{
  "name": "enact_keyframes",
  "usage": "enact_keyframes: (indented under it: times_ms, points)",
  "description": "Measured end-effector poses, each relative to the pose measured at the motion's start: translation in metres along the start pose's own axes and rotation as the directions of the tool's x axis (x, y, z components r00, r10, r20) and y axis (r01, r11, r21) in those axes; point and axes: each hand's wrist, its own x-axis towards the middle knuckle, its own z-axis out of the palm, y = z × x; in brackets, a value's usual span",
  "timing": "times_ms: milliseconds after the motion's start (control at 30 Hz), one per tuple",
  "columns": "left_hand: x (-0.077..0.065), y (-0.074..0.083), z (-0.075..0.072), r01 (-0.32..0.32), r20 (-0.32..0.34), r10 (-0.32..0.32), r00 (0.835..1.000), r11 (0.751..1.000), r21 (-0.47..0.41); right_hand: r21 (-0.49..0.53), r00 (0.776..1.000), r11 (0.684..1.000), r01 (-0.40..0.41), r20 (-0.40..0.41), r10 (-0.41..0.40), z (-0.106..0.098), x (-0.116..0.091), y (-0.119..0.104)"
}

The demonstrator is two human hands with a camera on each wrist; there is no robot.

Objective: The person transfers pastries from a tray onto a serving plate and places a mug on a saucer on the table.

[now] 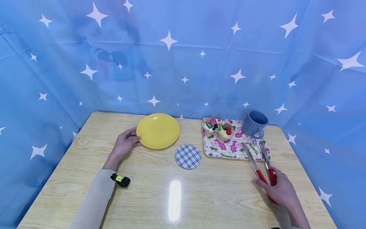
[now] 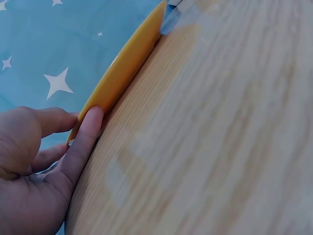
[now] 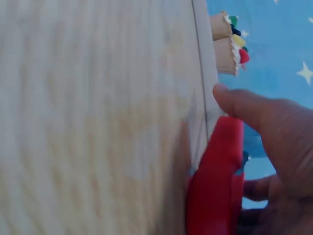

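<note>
At the left back of the table, my left hand (image 1: 125, 141) pinches the near-left rim of a round yellow plate (image 1: 158, 131). Thumb and fingers sit on either side of its edge in the left wrist view. My right hand (image 1: 281, 190) holds tongs with red handles (image 1: 261, 176), their metal arms spread apart and pointing over the front right of a floral tray (image 1: 211, 149). Two fruit-topped cupcakes (image 1: 210, 125) stand at the tray's left. The tongs' red grip (image 3: 215, 181) lies under the right thumb in the right wrist view.
A blue-grey mug (image 1: 253, 124) stands at the tray's back right corner, its handle toward me. A round checkered coaster (image 1: 188, 156) lies between plate and tray. Behind the wooden table (image 1: 143, 197) hangs a blue curtain (image 1: 200, 63) with white stars.
</note>
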Motion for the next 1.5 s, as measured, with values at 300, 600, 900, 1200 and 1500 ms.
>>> enact_keyframes:
  times_ms: [300,600,900,1200,1500]
  points:
    - [0.002,-0.002,-0.001,0.030,0.003,-0.030,1.000,1.000,0.006,-0.007,0.995,1.000,-0.007,-0.099,0.007,0.004,0.001,-0.002]
    - [0.000,-0.003,-0.001,0.015,0.021,-0.015,1.000,1.000,-0.010,-0.015,0.991,1.000,0.024,-0.130,-0.026,0.001,-0.005,-0.002]
    - [0.000,-0.003,-0.002,0.014,0.019,-0.014,1.000,1.000,-0.012,-0.043,0.992,0.998,0.051,-0.115,-0.055,-0.002,-0.008,-0.002]
    - [0.002,-0.006,-0.001,0.007,0.014,-0.007,1.000,1.000,-0.013,-0.068,0.967,0.987,0.143,-0.201,-0.154,0.001,-0.013,-0.004]
    - [-0.002,-0.002,-0.001,0.006,0.024,-0.007,1.000,1.000,0.016,-0.069,0.945,0.978,0.196,-0.255,-0.207,0.000,-0.015,-0.014]
